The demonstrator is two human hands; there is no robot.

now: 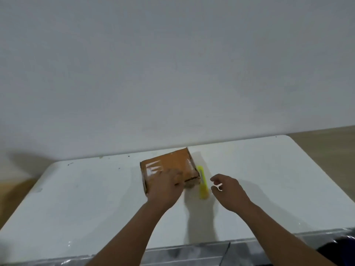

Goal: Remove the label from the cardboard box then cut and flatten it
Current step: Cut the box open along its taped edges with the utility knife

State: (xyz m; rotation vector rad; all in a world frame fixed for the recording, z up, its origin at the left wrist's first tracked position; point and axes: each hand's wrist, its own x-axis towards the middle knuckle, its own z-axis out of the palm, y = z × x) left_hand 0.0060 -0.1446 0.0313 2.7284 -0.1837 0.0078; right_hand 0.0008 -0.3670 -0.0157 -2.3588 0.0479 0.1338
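Observation:
A small brown cardboard box wrapped in shiny clear tape lies on the white table, near its far edge. My left hand rests flat on the box's near part, fingers spread over its top. A yellow utility knife lies on the table right beside the box's right side. My right hand hovers just right of the knife, pinching a small white piece between thumb and fingers. I cannot make out a label on the box.
A plain white wall rises directly behind the table. The table's near edge is covered in clear plastic film. Wood-coloured floor shows past the right and left ends of the table.

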